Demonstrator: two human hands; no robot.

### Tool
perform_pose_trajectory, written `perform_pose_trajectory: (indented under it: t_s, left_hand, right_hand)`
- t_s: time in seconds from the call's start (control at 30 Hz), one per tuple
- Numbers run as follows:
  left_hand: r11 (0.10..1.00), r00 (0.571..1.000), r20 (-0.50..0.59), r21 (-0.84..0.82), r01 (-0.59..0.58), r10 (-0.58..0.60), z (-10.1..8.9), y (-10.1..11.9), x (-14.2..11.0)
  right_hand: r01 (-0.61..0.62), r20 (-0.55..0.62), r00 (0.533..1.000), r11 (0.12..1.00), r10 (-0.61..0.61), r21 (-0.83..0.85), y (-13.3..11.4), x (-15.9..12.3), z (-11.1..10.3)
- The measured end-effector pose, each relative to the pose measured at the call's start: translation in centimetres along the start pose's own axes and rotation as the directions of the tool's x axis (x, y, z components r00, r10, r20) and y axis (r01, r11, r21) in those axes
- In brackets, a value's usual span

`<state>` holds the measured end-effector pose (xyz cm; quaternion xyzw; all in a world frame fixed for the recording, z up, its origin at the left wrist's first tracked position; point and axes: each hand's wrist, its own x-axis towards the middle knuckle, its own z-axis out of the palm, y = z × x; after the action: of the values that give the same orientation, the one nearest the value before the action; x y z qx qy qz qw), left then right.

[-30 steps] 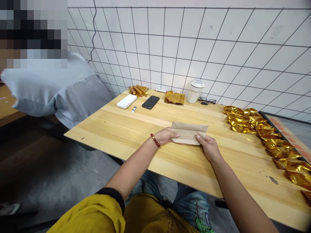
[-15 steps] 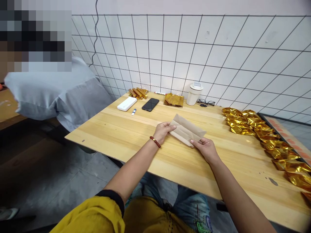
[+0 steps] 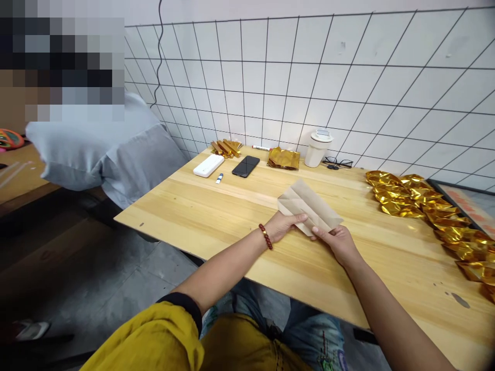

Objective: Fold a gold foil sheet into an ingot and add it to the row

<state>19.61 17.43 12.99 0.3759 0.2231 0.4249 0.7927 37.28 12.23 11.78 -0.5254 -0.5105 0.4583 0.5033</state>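
A sheet of brownish paper with fold creases is held just above the wooden table. My left hand grips its near left edge, thumb on top and fingers underneath. At the near right edge, my right hand pinches the same paper between thumb and fingers. The two thumbs lie close together along the near edge. Most of my fingers are hidden under the paper. A beaded bracelet circles my left wrist.
Folded gold foil pieces line the table's right side beside a dark-edged frame. Toward the wall stand a white power bank, phone, flat gold foil stack, white cup and glasses. A person in grey sits left.
My left hand has slid along the paper's near edge toward my right hand, and its thumb now lies nearer the middle. The view has shifted slightly.
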Motion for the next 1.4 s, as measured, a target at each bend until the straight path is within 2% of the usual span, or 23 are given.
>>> perform_pose_trajectory:
  t_s: [0.17,0.37,0.5,0.67,0.8,1.03,1.17,1.4]
  left_hand:
    - [1.000,0.999,-0.033,-0.015,0.006,-0.007,-0.1,0.0,0.1]
    - [0.994,0.974,-0.224,-0.092,-0.057,0.035,-0.4,0.1,0.7]
    - [0.991,0.961,-0.274,-0.117,-0.072,0.038,-1.2,0.7,1.2]
    - [0.988,0.961,-0.267,-0.110,-0.107,0.074,-2.0,1.4,1.5]
    - [0.985,0.954,-0.296,-0.146,-0.094,0.048,-1.9,1.8,1.4]
    - [0.976,0.952,-0.297,-0.175,-0.130,0.074,-1.7,2.0,1.3]
    - [0.966,0.945,-0.312,-0.196,-0.168,0.101,-1.6,2.1,1.3]
    - [0.969,0.940,-0.327,-0.187,-0.163,0.095,-1.5,2.2,1.5]
  right_hand:
    - [-0.001,0.015,1.000,0.990,0.003,-0.140,-0.3,-0.2,0.3]
    - [-0.007,0.048,0.999,0.994,0.012,-0.113,-1.1,-0.3,0.5]
    - [-0.009,0.052,0.999,0.995,0.014,-0.097,-1.0,-0.3,0.5]
    - [-0.013,0.046,0.999,0.990,0.020,-0.143,-0.6,-0.1,0.3]
    - [0.002,0.014,1.000,0.988,0.000,-0.153,-0.2,0.2,-0.1]
    - [-0.046,0.036,0.998,0.988,0.052,-0.149,-0.4,0.1,0.0]
    - [-0.017,0.047,0.999,0.981,0.026,-0.193,-0.8,-0.2,0.1]
    - [0.023,0.108,0.994,0.976,0.000,-0.216,-0.5,-0.3,0.0]
